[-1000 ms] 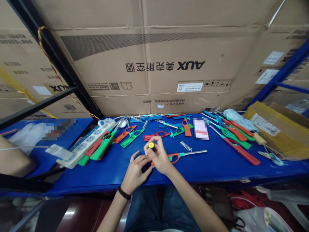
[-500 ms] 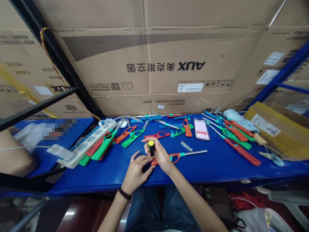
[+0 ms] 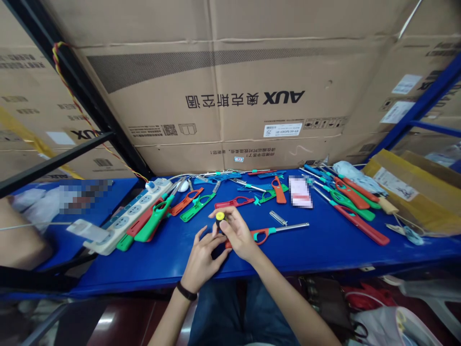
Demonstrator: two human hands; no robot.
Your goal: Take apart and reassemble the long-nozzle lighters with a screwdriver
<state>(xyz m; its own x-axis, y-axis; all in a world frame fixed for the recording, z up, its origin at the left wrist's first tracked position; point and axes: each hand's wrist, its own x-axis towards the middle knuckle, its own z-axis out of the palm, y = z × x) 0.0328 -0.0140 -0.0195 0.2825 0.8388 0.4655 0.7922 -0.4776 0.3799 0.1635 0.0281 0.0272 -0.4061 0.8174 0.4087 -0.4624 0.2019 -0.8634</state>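
Observation:
My right hand (image 3: 239,235) is closed round a short screwdriver (image 3: 221,218) with a black handle and yellow cap, held near upright. Its tip is hidden behind my fingers. Under that hand lies an orange gas lighter (image 3: 264,235) with a turquoise trigger, its long metal tube pointing right. My left hand (image 3: 203,254), wearing a black wristband, has its thumb and fingers closed about the lighter's handle end, most of which they cover. Just beyond the tube rests a small metal piece (image 3: 278,218). Farther back lie a red handle shell (image 3: 235,202) and a green handle shell (image 3: 198,206).
A white power strip (image 3: 126,216) stands at left, with lighters (image 3: 153,221) leaning on it. More lighters (image 3: 360,223) are piled at right beside a yellow-taped carton (image 3: 392,185). A large cardboard box (image 3: 230,72) walls off the back of the blue table (image 3: 151,269).
The screwdriver's yellow cap has shifted slightly left and now tilts more toward my left hand. My right fingers have turned with it. The left hand and the lighter stay nearly in place.

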